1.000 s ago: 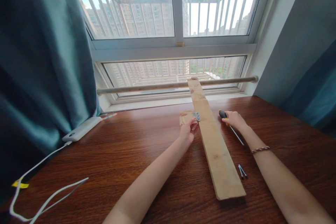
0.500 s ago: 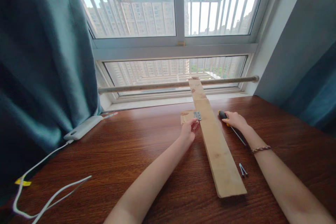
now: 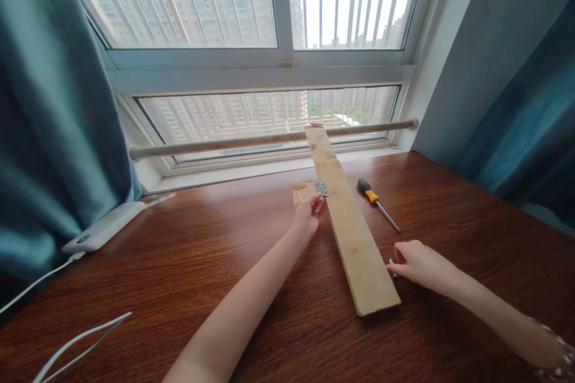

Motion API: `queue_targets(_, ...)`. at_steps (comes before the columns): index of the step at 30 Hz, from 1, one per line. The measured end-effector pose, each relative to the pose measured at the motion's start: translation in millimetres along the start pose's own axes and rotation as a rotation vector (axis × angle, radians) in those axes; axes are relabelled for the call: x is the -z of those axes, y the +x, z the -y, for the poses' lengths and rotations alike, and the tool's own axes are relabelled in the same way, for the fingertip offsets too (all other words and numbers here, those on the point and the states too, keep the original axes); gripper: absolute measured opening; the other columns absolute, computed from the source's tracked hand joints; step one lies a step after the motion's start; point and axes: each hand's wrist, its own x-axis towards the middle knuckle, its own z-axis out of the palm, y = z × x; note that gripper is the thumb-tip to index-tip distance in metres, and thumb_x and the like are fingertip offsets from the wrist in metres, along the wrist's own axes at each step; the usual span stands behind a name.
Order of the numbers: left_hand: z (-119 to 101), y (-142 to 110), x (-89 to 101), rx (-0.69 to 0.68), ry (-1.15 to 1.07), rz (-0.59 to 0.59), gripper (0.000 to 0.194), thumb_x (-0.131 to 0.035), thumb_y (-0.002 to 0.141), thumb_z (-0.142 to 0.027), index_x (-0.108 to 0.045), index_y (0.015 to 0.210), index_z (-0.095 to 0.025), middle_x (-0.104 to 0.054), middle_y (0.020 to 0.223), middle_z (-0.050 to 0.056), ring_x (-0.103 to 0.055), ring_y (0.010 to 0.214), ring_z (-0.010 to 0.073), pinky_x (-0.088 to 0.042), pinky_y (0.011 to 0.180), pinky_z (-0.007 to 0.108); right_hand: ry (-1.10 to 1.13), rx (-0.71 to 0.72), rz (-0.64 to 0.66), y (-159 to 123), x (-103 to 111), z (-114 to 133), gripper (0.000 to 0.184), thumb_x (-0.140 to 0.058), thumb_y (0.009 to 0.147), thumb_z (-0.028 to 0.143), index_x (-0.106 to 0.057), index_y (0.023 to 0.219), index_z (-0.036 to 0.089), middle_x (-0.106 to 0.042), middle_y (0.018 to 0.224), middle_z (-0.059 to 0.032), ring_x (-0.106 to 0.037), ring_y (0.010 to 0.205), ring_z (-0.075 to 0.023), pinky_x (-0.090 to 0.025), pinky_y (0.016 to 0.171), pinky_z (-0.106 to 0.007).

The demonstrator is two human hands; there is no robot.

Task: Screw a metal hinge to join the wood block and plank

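Observation:
A long pale wooden board (image 3: 354,239) lies lengthwise on the table, its far end near the rail by the window. At its left edge is a small metal hinge (image 3: 321,188) with screw holes, lapping over a short wooden piece (image 3: 303,192). My left hand (image 3: 309,215) pinches the near edge of the hinge. Right of the board's near half, my right hand (image 3: 415,260) has its fingertips drawn together on the screws (image 3: 393,267), which it partly covers; how many it grips is hidden. A screwdriver (image 3: 372,195) with a black and yellow handle lies loose beyond that hand.
The brown wood-grain table (image 3: 202,275) runs up to the window. A metal rail (image 3: 233,142) crosses in front of the glass. At left lies a white power bank (image 3: 105,227) with a white cable (image 3: 81,341), beside a blue curtain (image 3: 58,114).
My right hand has let go of the screwdriver, which stays on the table, and has come nearer to the screws. My left hand stays at the hinge. The view has shifted a little right.

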Motion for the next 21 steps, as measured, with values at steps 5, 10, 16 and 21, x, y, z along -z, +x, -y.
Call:
queue_targets(5, -1, -1, -1.3, 0.005, 0.002, 0.004, 0.014, -0.062, 0.064, 0.001, -0.058, 0.064, -0.013, -0.064, 0.063, 0.001, -0.057, 0.054, 0.0086, -0.046, 0.055, 0.021, 0.056, 0.006, -0.111, -16, -23, -5, 0.020, -0.058, 0.078, 0.033, -0.051, 0.067, 0.018, -0.060, 0.072, -0.0039, -0.056, 0.064, -0.0170, -0.032, 0.054, -0.024)
queue_targets(10, -1, -1, -1.7, 0.020, 0.002, 0.001, 0.015, -0.061, 0.065, 0.001, -0.057, 0.063, -0.013, -0.063, 0.061, 0.000, -0.057, 0.054, 0.0083, -0.046, 0.054, 0.021, 0.100, 0.016, -0.126, -6, -28, -10, 0.022, -0.056, 0.082, 0.029, -0.047, 0.064, 0.018, -0.060, 0.067, -0.0027, -0.055, 0.061, -0.0159, -0.031, 0.054, -0.024)
queue_targets(16, -1, -1, -1.8, 0.012, 0.010, 0.000, 0.014, -0.062, 0.065, 0.000, -0.058, 0.064, -0.013, -0.064, 0.063, 0.002, -0.058, 0.055, 0.0090, -0.047, 0.055, 0.021, 0.112, 0.015, -0.108, 4, -31, -20, 0.026, -0.059, 0.081, 0.033, -0.047, 0.062, 0.019, -0.061, 0.066, -0.0035, -0.057, 0.061, -0.0173, -0.032, 0.054, -0.025)
queue_targets(21, -2, -3, -2.5, 0.014, 0.007, -0.015, 0.015, -0.061, 0.065, 0.002, -0.058, 0.063, -0.013, -0.064, 0.063, 0.001, -0.057, 0.055, 0.0087, -0.047, 0.056, 0.022, 0.121, -0.002, -0.106, 7, -34, -26, 0.028, -0.060, 0.079, 0.035, -0.049, 0.060, 0.018, -0.061, 0.064, -0.0038, -0.056, 0.060, -0.0177, -0.031, 0.052, -0.025)
